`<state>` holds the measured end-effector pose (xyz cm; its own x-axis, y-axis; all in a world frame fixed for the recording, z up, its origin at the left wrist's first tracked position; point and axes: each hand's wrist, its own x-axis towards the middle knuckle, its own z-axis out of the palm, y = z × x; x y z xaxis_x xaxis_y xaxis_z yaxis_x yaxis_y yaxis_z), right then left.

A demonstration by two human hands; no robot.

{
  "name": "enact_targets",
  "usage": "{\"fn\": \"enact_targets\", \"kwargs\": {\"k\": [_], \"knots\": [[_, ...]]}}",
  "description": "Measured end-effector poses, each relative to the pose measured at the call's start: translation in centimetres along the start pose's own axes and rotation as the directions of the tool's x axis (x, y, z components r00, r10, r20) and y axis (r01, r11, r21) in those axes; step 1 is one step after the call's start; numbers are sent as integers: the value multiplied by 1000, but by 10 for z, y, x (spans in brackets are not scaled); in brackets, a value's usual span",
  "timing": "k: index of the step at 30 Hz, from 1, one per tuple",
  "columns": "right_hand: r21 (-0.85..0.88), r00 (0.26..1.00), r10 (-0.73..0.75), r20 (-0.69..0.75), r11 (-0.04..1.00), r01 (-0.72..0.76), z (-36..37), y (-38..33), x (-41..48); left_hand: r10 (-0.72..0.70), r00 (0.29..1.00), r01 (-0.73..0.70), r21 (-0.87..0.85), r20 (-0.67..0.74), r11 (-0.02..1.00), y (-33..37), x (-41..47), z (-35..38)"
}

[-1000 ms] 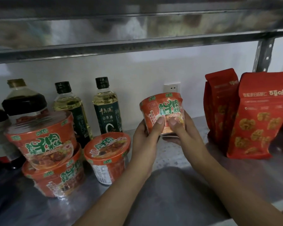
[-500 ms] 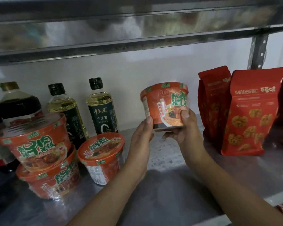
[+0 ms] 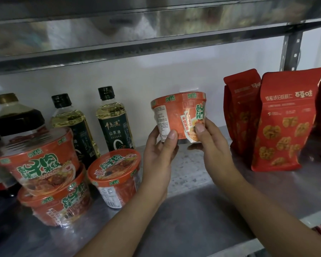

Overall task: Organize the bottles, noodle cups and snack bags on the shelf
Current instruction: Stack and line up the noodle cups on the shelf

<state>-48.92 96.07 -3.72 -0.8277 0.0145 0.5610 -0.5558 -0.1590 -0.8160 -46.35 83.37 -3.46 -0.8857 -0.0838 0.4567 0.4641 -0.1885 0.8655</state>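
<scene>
Above the shelf (image 3: 202,210), both hands, left hand (image 3: 160,151) and right hand (image 3: 211,145), pinch the lower wall of a sealed noodle cup (image 3: 178,115), upright and clear of the surface, probably for placement beside the other cups (image 3: 115,175). Oil bottles (image 3: 115,119) stand left; snack bags (image 3: 283,119) stand right.

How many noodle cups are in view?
4: held cup in left hand and right hand; lone cup on shelf; top cup on bottom cup, left. More possibly hidden.
</scene>
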Motion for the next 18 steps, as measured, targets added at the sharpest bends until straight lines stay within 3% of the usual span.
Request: {"fn": "enact_targets", "kwargs": {"k": [4,10,15,18], "knots": [[0,1000,-6,19,1000,6,2,1,-1,5,1000,-5,-12,-12,1000,-1,2,0],[-155,971,-200,-131,971,180,0,0,-1,11,997,-13,-15,-79,1000,-2,2,-3],[7,987,-121,-107,992,122,2,-6,-4,13,997,-17,-55,-71,998,-1,1,-5],[10,991,-113,-69,993,114,2,-10,-4,4,999,-6,-44,-41,999,1,0,-1]]}}
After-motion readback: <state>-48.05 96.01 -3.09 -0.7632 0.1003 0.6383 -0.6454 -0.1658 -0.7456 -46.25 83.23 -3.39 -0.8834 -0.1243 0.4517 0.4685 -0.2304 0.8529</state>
